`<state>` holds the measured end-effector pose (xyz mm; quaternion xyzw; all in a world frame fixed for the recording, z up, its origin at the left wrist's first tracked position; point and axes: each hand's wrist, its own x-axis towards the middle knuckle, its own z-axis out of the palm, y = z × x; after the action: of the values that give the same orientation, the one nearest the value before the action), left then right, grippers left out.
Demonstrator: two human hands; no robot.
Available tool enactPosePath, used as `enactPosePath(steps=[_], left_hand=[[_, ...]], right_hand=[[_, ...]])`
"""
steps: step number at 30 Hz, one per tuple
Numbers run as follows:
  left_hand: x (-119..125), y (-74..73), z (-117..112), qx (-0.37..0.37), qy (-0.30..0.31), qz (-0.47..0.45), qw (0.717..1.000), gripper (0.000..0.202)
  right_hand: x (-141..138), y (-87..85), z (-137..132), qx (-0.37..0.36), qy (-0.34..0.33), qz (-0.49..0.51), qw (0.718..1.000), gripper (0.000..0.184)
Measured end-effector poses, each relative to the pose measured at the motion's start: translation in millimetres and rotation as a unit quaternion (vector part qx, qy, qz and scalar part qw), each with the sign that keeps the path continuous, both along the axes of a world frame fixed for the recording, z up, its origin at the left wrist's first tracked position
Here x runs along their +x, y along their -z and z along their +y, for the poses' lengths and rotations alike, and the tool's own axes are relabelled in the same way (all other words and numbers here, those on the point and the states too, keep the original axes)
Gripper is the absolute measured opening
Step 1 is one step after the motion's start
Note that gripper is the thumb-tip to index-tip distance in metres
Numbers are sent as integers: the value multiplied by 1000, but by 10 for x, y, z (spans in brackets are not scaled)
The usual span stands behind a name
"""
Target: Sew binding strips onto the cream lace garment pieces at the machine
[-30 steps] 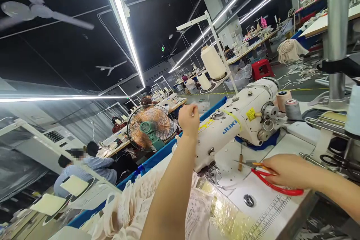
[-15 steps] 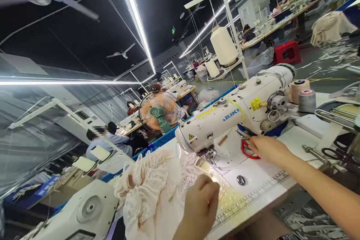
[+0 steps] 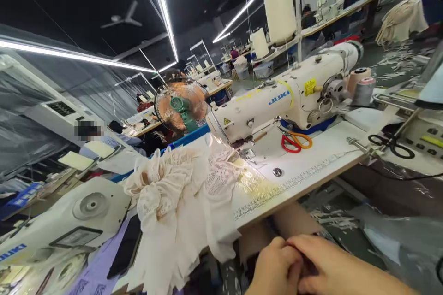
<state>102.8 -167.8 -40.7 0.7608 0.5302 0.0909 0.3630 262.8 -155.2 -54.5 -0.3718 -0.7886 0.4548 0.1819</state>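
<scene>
My left hand (image 3: 277,267) and my right hand (image 3: 320,260) are together low at the bottom, in front of the table edge. Both have curled fingers that meet; whatever lies between them is hidden. Scissors with red and orange handles (image 3: 292,136) rest on the white table (image 3: 311,159) below the arm of a JUKI sewing machine (image 3: 249,113). A small round metal disc (image 3: 278,172) lies nearer the front edge. Cream lace fabric (image 3: 173,198) is heaped left of the needle area and hangs over the edge.
Left of the fabric are a black phone (image 3: 126,246) and another machine head (image 3: 93,205). Thread cones (image 3: 363,91) and black scissors (image 3: 392,145) sit at the right. Behind the table stands a fan (image 3: 180,103); a person (image 3: 114,140) sits at the left.
My right hand has left the red-and-orange scissors and come down toward me. My left hand has moved down and right from beside the fabric to meet it. The view has shifted.
</scene>
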Motion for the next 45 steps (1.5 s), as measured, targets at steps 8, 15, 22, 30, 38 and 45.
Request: enactPosePath(steps=[8, 15, 22, 30, 38, 45], left_hand=[[95, -17, -348, -5, -44, -221, 974, 21], [65, 46, -417, -26, -63, -300, 952, 29], [145, 93, -314, -96, -134, -353, 921, 24], [323, 179, -173, -165, -213, -451, 851, 43], [408, 261, -87, -233, -250, -490, 802, 45], [384, 225, 59, -319, -257, -534, 740, 46]], right_hand=[[270, -124, -231, -191, 77, 47, 977, 25], [294, -104, -321, -192, 113, 46, 974, 41], [379, -51, -243, -73, 161, 45, 983, 37], [362, 151, -180, -84, 173, 130, 973, 24], [329, 223, -156, -319, 264, 351, 840, 27], [410, 289, -150, -290, 260, 346, 853, 25]])
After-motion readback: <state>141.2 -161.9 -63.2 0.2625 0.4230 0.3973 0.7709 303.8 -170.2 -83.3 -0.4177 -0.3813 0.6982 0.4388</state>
